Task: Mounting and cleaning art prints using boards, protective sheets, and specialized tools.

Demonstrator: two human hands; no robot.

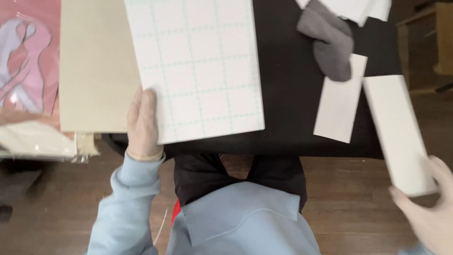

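A white board with a pale green grid (200, 66) lies on the black tabletop (288, 108). My left hand (143, 123) rests flat on its near left corner, fingers together, pressing it down. My right hand (432, 210), in a light glove, grips the near end of a long white foam strip (396, 130) that hangs past the table's right front corner. A second, shorter white strip (340, 99) lies on the table just left of it.
A tan cardboard sheet (94, 66) lies under the grid board's left side. A grey cloth (330, 42) and white paper (358, 8) sit at the back right. Pink sheet with cutouts (26, 52) and a plastic-wrapped item (33, 139) at far left. Wooden floor below.
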